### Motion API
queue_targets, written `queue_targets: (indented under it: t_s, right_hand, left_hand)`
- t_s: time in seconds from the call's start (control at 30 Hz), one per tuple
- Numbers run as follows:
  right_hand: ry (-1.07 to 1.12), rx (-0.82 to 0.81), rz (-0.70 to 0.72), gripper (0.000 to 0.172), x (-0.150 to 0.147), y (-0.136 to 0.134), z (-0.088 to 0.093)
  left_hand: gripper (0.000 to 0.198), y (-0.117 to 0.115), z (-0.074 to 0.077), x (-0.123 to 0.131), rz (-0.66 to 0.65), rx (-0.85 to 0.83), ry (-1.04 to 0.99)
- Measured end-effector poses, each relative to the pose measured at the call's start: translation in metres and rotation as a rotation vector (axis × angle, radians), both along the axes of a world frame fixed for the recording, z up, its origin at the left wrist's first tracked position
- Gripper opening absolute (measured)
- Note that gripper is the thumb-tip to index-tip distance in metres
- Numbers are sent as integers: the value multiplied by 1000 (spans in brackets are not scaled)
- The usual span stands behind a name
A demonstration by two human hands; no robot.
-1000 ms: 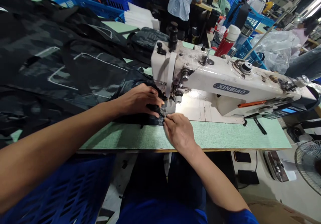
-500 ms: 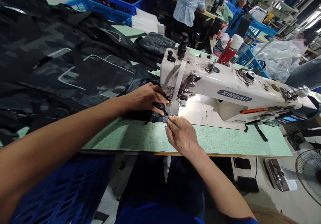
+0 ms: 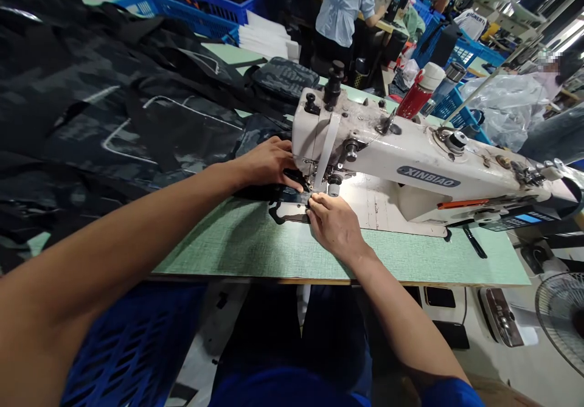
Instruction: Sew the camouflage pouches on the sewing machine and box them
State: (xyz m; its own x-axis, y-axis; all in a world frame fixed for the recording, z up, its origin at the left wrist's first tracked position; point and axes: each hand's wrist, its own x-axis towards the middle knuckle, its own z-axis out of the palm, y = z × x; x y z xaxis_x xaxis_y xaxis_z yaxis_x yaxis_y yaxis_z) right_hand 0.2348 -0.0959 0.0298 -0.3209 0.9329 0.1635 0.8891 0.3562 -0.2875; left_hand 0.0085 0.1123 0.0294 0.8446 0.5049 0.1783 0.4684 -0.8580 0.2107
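Observation:
A white sewing machine [image 3: 387, 145] marked XINBIAO stands on the green table [image 3: 255, 249]. Dark camouflage fabric [image 3: 292, 195] lies under its needle area. My left hand [image 3: 269, 162] presses on this fabric just left of the needle, thumb and fingers spread over it. My right hand [image 3: 335, 221] is at the fabric's near right edge, with its fingers together and fingertips pinching the edge. The fingertips of both hands are close together, a little apart. A pale strip [image 3: 327, 151] hangs down the front of the machine head.
Large dark camouflage pieces [image 3: 182, 127] cover the left side. Behind are a small camouflage bag [image 3: 285, 75], white sheets [image 3: 267, 39] and a red bottle [image 3: 417, 93]. A black tool [image 3: 475, 243] lies at right. A person in light blue [image 3: 342, 5] works beyond.
Both hands and the fabric have moved slightly away from me, toward the back of the machine. More of the metal plate at the table's near side shows.

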Motion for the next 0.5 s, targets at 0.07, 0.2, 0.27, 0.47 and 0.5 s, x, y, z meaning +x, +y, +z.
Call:
queue_targets:
  t_s: [0.07,0.2,0.27,0.47,0.5]
  right_hand:
    - [12,-2,-3,34,2,2,-1]
    - [38,16,-1,35,5,3,-3]
    - [41,24,-3,33,5,4,-4]
    - [14,24,-24,28,6,6,-3]
    - [12,26,-23,29,6,6,-3]
  left_hand:
    - [39,-3,0,0,20,21,36]
    - [33,-10,2,0,52,47,74]
    - [32,-12,4,1,65,43,77]
    - [31,-16,6,1,95,37,66]
    - [32,-17,6,1,93,40,70]
